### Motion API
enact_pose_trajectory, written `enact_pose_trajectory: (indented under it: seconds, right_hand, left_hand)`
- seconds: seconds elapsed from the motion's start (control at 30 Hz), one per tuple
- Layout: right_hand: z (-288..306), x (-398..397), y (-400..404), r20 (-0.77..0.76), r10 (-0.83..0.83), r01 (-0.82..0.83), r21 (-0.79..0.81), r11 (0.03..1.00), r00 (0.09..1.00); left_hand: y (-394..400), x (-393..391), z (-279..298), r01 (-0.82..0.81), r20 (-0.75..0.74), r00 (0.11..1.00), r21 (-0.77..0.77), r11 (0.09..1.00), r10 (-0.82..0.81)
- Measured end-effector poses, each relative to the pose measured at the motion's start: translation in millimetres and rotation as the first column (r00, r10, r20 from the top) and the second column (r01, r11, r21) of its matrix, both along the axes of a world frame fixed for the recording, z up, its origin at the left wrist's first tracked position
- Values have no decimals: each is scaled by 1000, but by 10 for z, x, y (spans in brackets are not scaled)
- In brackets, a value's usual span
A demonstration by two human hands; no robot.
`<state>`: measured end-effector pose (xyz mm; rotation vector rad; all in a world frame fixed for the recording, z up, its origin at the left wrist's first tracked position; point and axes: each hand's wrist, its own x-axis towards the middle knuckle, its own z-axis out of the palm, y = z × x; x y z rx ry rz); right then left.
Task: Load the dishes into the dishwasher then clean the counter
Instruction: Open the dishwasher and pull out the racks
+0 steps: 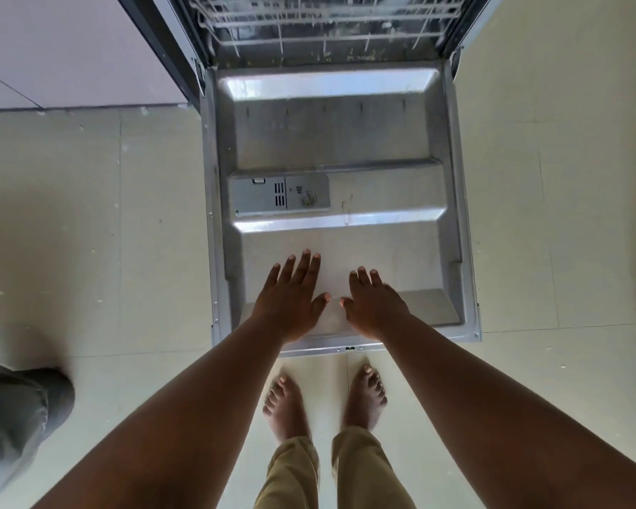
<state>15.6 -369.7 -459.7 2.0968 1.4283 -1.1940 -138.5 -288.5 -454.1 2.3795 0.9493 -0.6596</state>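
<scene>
The dishwasher door (382, 141) lies fully open and flat in front of me, its steel inner panel facing up. A grey detergent dispenser (280, 195) sits on the left of the panel. The wire lower rack (331, 20) shows inside the machine at the top, and I see no dishes in the part that shows. My left hand (291, 299) and my right hand (375, 306) are side by side over the near edge of the door, palms down, fingers straight. Whether they touch the panel I cannot tell.
My bare feet (324, 398) stand on the pale tiled floor just before the door's front edge. A grey cloth bundle (12, 416) lies on the floor at the lower left. A pale cabinet front (70, 49) borders the machine's left side.
</scene>
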Motion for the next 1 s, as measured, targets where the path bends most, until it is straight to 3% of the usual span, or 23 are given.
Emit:
enact_pose_trajectory:
  seconds: [0.17,0.3,0.5,0.77,0.87,1.0]
  right_hand:
    - [445,-130,233,-28,-90,92,92,991,996]
    - [852,-163,435,-24,-112,114,162,980,993]
    - [1387,-43,770,-1,-131,126,276,953,991]
    - [1875,268,1351,-2,-192,173,441,881,981]
    - [1960,393,1542,-3,-195,173,481,860,981]
    - [1919,551,1766,-21,-222,205,482,852,975]
  left_hand:
    - [304,-31,553,-13,81,997,92,996,6]
    - [787,199,1190,-63,234,972,234,970,7]
    - [1817,727,2419,-72,387,902,576,814,-194]
    - [2867,1237,3932,-85,261,909,880,467,-326]
    - [3212,1463,4210,-85,235,920,901,425,-315]
    - [3608,1758,4359,54,98,926,922,384,-365]
